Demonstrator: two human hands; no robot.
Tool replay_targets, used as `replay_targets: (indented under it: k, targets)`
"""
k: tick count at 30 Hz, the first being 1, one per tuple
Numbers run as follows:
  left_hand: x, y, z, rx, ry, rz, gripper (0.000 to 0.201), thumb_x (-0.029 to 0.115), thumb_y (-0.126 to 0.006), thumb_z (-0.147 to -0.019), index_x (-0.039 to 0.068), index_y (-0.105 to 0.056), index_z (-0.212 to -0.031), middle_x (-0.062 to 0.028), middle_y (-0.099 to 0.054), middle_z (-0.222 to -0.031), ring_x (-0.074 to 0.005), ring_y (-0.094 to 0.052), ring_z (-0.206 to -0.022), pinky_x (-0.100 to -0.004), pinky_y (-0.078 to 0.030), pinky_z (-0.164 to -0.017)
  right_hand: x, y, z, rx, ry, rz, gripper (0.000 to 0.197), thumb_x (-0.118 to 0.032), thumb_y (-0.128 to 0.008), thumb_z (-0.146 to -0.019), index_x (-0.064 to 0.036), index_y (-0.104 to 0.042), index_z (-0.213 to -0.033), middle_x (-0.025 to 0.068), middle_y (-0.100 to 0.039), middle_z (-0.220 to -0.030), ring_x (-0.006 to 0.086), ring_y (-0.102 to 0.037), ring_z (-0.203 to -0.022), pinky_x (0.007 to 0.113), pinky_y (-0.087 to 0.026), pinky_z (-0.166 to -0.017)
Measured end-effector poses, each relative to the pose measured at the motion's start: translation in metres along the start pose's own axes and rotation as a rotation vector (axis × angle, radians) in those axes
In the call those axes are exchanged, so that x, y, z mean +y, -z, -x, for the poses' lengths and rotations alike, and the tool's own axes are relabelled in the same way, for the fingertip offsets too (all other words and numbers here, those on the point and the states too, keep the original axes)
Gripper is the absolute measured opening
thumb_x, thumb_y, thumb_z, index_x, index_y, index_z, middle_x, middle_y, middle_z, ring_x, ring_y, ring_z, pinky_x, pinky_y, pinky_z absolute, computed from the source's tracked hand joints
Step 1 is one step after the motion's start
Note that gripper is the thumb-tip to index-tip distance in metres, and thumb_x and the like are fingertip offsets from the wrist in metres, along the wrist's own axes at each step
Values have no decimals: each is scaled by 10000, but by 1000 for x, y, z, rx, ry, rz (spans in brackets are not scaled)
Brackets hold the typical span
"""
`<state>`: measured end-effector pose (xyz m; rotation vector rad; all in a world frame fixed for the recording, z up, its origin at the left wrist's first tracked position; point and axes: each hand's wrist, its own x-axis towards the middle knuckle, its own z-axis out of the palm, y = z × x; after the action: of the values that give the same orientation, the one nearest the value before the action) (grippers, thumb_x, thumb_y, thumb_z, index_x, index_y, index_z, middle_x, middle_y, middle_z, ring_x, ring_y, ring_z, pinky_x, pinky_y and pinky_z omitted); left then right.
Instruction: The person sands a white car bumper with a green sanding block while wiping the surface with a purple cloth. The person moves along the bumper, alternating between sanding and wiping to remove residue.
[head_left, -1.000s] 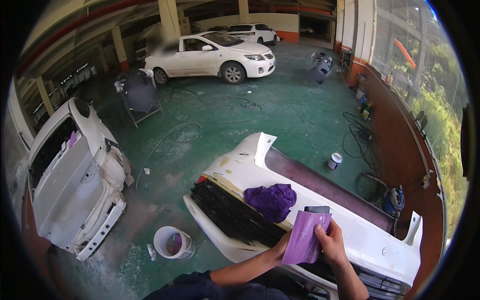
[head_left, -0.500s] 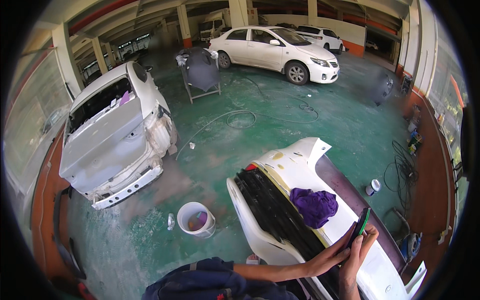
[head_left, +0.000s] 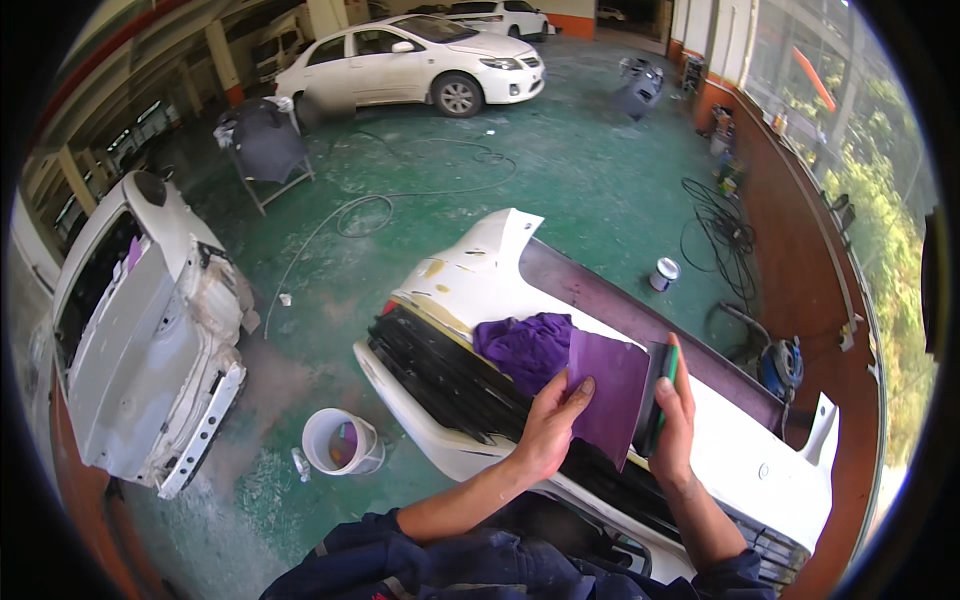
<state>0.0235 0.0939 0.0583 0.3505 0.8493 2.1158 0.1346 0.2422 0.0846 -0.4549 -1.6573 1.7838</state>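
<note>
A purple sheet (head_left: 612, 398) was held up over the white bumper (head_left: 740, 460), pinched at its left edge by the left hand (head_left: 552, 425); a dark block (head_left: 660, 398), long axis upright, was clasped against its right edge by the right hand (head_left: 676, 425).

Car body shop: stripped white car (head_left: 150, 340), loose bumper (head_left: 480, 280), green concrete floor (head_left: 560, 170).

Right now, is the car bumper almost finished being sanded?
Hard to tell. The white bumper shows dull yellowish patches. The left hand holds a purple sanding sheet against the block in the right hand, both off the surface. Sanding looks unfinished.
</note>
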Motion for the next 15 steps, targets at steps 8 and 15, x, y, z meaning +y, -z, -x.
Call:
replay_targets:
  k: [8,15]
  targets:
    - [-54,-4,16,-137,5,-115,564,212,-485,-1195,96,-280,-1707,-98,-419,-1642,-184,-477,-1464,-366,-426,-1209,-8,-26,27,37,162,537,730,-229,-672,-1042,-58,-430,-1710,215,-487,-1380,318,-474,-1277,437,-395,-1149]
    - [-51,-22,39,-127,149,212,584,426,-418,-1215,122,-292,-1697,-67,-486,-1576,-167,-450,-1483,-376,-375,-1238,1,-22,36,-39,318,772,768,-372,-643,-1040,-14,-437,-1687,312,-383,-1522,450,-401,-1372,556,-352,-1175]
